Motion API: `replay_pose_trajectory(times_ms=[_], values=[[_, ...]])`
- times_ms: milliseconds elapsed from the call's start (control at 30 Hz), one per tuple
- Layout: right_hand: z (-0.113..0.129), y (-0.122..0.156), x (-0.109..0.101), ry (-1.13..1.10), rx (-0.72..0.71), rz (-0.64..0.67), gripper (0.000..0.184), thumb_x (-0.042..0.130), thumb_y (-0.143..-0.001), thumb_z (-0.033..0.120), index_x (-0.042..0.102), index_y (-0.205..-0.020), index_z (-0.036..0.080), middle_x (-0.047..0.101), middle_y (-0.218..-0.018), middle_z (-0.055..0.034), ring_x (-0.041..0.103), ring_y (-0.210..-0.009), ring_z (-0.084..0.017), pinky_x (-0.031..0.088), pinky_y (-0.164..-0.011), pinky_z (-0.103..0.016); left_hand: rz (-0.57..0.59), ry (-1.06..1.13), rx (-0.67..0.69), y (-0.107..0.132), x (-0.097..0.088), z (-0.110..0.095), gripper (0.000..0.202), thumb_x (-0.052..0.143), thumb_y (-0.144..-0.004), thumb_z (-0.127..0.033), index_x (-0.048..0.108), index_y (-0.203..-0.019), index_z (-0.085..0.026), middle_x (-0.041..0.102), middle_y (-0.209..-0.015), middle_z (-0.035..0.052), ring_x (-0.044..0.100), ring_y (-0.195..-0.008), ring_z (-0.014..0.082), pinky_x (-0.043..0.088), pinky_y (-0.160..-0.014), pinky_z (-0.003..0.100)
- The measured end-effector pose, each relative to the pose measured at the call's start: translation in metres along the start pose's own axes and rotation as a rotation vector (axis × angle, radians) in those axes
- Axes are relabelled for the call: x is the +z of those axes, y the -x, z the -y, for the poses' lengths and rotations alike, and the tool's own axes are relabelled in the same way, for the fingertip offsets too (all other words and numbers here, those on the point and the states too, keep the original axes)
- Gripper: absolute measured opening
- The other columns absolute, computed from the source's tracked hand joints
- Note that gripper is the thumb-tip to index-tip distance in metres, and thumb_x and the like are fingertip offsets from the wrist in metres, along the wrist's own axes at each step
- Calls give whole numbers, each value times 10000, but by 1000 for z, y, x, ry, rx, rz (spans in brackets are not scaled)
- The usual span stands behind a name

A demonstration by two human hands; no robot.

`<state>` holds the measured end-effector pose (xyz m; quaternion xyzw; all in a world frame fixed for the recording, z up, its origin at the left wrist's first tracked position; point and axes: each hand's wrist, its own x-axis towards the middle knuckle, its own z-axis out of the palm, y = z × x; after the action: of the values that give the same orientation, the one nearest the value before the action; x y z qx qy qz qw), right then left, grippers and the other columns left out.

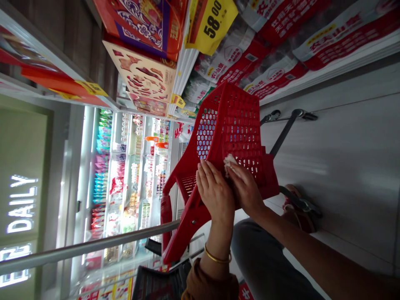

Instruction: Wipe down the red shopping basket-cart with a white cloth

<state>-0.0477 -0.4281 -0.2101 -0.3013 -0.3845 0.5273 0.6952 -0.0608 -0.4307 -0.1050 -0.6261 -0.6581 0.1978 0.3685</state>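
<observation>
A red plastic shopping cart [241, 125] with perforated sides stands in front of me; the view is turned sideways. My left hand [215, 187], with a gold bangle at the wrist, lies flat on the cart's upper rim, fingers stretched out and close together. Just beside it, my right hand [245, 187] presses a crumpled white cloth or tissue [229, 160] against the latticed side. Its fingers are bent over the cloth, and part of the cloth is hidden under them. The two hands are almost touching.
Shelves hold bottled water packs [231, 54] and boxed goods [143, 71], with a yellow price tag [212, 23]. A metal pole [93, 250] crosses the lower left. The cart's grey legs [283, 135] rest on the tiled floor [343, 166], near a shoe [296, 208].
</observation>
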Motion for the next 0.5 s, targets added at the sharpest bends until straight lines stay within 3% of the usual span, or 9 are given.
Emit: replay_pose_trajectory(times_ms=[67,133,200,300,500], values=[[3,-14,1,-71,-1,27,422,362,-1018,270,403,-1432,335,485,-1455,0,443,-1351,-179,385,-1158,-421,-2,1,-12,-4,0,-1,474,351,-971,-169,386,-1425,-41,390,-1489,205,346,-1402,301,331,-1149,488],[3,-30,2,-62,-89,90,424,328,-1025,275,386,-1440,344,451,-1482,26,361,-1405,-167,321,-1197,-428,-6,0,-40,-7,0,-2,474,346,-973,-171,381,-1432,-59,377,-1500,196,357,-1399,290,333,-1147,481],[2,-46,4,13,-211,149,438,305,-1029,260,352,-1457,340,418,-1504,40,265,-1448,-155,252,-1226,-437,-13,1,-77,-10,1,-4,478,337,-973,-165,368,-1441,-68,370,-1505,193,375,-1390,279,345,-1138,469],[-2,-61,5,173,-372,251,485,310,-1021,202,270,-1496,289,378,-1531,6,236,-1457,-147,191,-1246,-438,-21,5,-123,-12,4,-7,477,331,-972,-158,373,-1442,-89,424,-1479,181,417,-1361,277,378,-1112,466],[-6,-62,6,395,-403,268,564,324,-996,121,167,-1525,237,360,-1539,-39,282,-1441,-160,252,-1233,-416,-98,4,-168,-13,17,-8,438,355,-977,-183,457,-1396,-103,569,-1355,168,519,-1259,278,420,-1070,462]])
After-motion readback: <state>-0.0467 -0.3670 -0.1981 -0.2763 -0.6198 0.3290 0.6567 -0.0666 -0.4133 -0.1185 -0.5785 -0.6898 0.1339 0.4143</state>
